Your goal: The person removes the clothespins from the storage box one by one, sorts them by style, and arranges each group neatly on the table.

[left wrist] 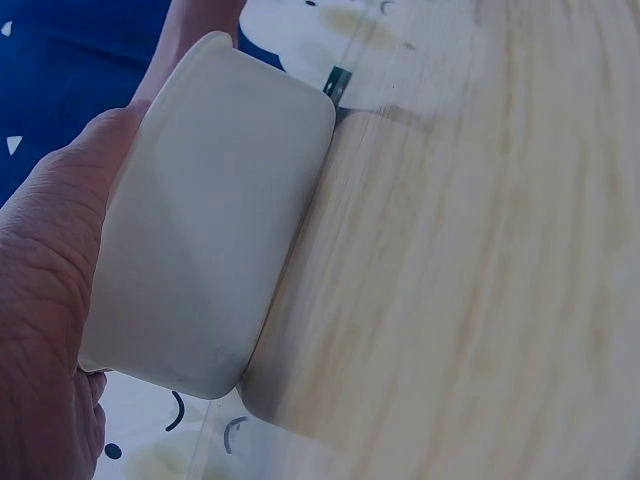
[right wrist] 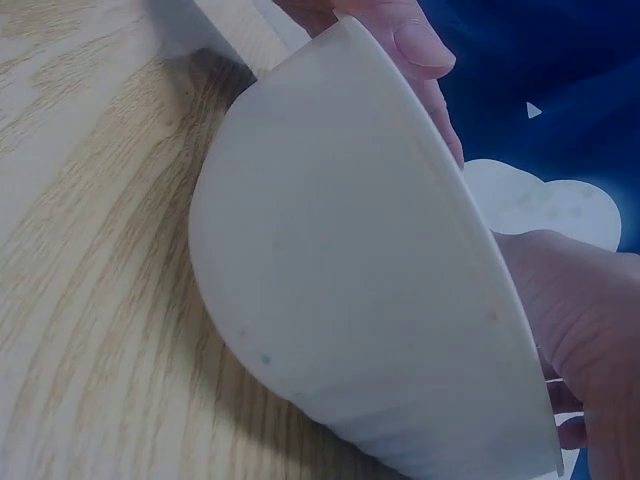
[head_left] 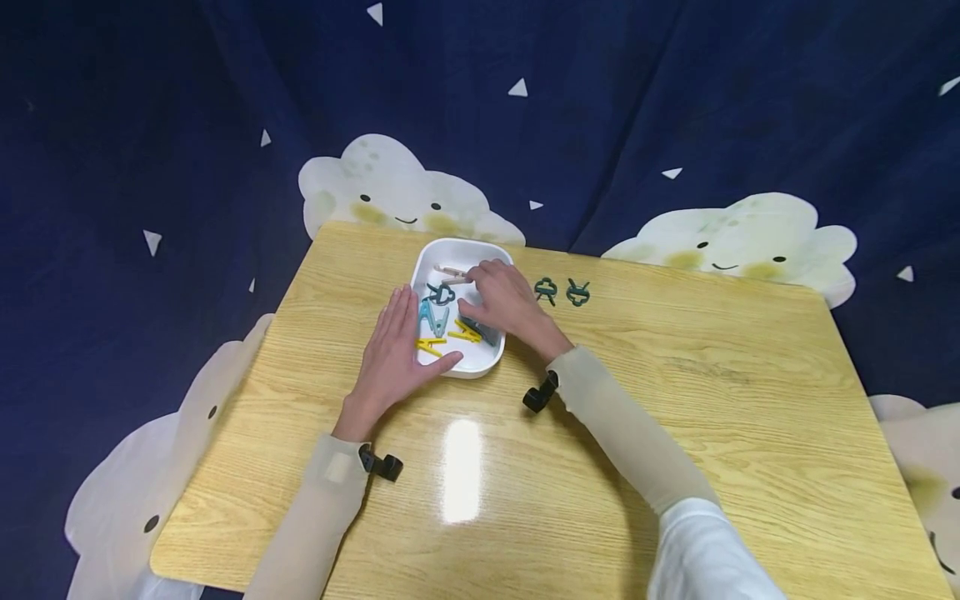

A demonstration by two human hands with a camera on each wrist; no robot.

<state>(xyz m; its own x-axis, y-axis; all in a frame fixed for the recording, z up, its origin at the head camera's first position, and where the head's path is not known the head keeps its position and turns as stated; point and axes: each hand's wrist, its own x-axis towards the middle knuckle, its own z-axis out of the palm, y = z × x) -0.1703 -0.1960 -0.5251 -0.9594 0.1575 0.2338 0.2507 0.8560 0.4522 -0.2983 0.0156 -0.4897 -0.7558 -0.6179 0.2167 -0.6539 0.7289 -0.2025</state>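
A white plastic tub [head_left: 491, 360] holds several clothes pegs: yellow pegs [head_left: 467, 332], a light blue peg [head_left: 433, 320], a beige peg [head_left: 450, 271] and a dark green clip [head_left: 440, 294]. My left hand [head_left: 390, 354] lies against the tub's left side with straight fingers, its thumb across the near rim. Over the right rim, my right hand [head_left: 506, 296] reaches into the tub. Its fingertips are right at the beige peg, and the thumb stands apart over a dark peg [head_left: 483, 330], which it partly covers. In the right wrist view the tub wall hides those fingertips.
Two dark green clips, one closer to the tub [head_left: 546, 290] and one farther right [head_left: 577, 292], lie on the wooden table [head_left: 675, 417]. A dark blue curtain [head_left: 600, 100] with clouds hangs behind the table's far edge.
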